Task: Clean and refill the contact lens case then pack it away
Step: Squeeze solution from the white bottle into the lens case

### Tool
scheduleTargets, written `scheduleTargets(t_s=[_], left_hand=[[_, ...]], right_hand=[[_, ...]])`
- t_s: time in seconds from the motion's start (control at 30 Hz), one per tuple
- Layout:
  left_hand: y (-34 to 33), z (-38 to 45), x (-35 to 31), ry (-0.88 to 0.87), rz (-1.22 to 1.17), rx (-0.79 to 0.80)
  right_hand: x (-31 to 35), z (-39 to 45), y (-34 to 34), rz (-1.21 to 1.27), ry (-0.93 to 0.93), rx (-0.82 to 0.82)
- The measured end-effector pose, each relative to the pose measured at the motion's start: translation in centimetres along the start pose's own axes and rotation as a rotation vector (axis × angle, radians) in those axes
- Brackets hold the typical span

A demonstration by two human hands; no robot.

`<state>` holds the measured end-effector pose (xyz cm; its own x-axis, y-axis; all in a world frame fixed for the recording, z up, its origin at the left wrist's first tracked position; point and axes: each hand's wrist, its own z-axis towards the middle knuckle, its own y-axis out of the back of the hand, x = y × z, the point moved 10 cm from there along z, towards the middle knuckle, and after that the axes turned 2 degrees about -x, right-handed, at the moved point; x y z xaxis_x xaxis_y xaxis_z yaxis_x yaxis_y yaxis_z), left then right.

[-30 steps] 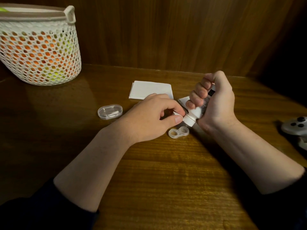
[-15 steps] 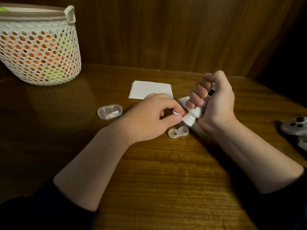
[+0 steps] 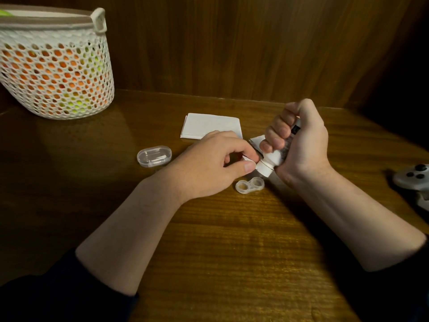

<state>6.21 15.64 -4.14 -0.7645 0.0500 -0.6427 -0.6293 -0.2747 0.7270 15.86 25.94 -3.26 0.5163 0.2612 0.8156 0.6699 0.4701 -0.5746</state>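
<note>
A translucent two-well contact lens case (image 3: 249, 185) lies uncapped on the wooden table (image 3: 232, 252). Just above it my right hand (image 3: 301, 145) grips a small white solution bottle (image 3: 270, 162), tilted with its capped end pointing down and left. My left hand (image 3: 209, 166) pinches the bottle's white cap (image 3: 249, 163) between thumb and forefinger. A clear oval storage box (image 3: 154, 156) lies shut to the left of my left hand. A folded white tissue (image 3: 211, 125) lies behind my hands.
A white mesh basket (image 3: 53, 66) with orange and green contents stands at the back left. A grey game controller (image 3: 415, 180) lies at the right edge. A wooden wall panel (image 3: 232, 43) closes off the back.
Both hands stay almost still on the bottle; my left thumb and forefinger shift slightly on the cap.
</note>
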Motion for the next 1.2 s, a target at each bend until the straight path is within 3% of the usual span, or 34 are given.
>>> scheduleTargets(t_s=[0.9, 1.2], left_hand=[[0.1, -0.1, -0.2, 0.010, 0.028, 0.011], [1.6, -0.5, -0.3, 0.006, -0.012, -0.076]], right_hand=[[-0.8, 0.2, 0.1, 0.048, -0.012, 0.042], [-1.8, 0.1, 0.0, 0.169, -0.057, -0.025]])
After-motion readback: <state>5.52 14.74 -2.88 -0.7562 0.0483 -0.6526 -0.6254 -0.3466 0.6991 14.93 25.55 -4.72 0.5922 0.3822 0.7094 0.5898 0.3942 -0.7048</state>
